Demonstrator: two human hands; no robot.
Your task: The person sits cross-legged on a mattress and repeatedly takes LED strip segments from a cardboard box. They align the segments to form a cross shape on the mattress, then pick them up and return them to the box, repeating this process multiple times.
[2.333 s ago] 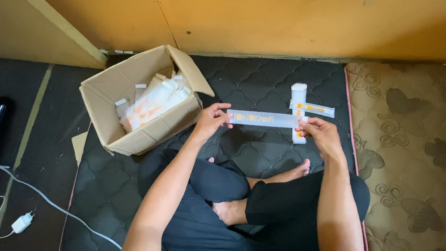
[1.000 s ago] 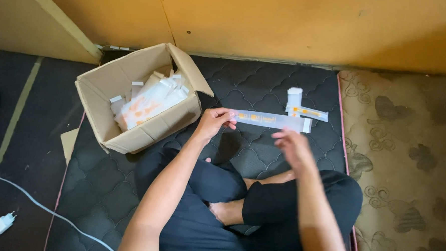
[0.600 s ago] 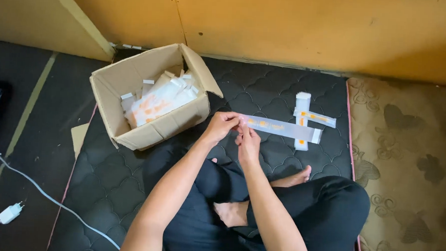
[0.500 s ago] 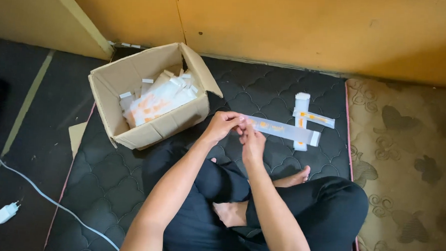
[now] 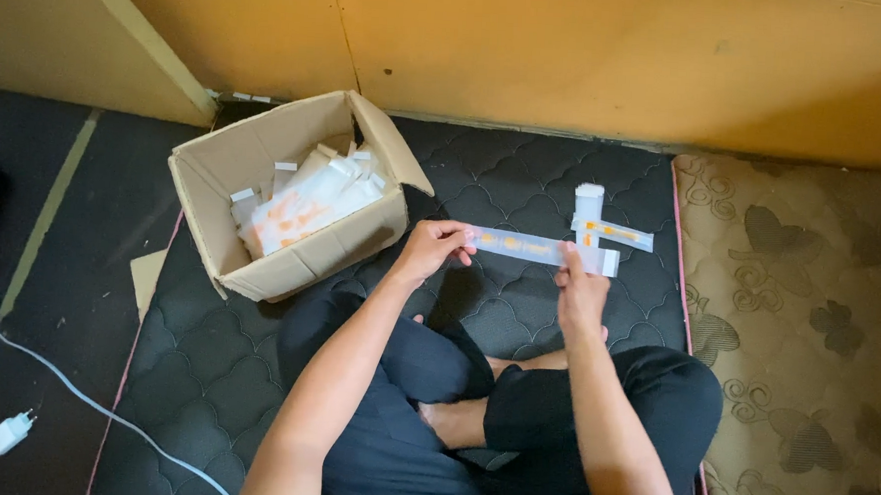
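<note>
Even, warm indoor light, moderately bright, no glare.
Soft shadows under forearms at 6 o'clock; dark floor dims toward 9 o'clock; focus mostly sharp.

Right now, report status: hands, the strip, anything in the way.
Left hand pinches one end of the pale flat packet strip; right hand grips near the other end. Strip held level above dark quilted mat. Open cardboard box sits left, apart.

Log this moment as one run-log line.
left hand: fingers pinch strip end | right hand: holds the long pale strip farther along | cardboard box: open, packets inside
</note>
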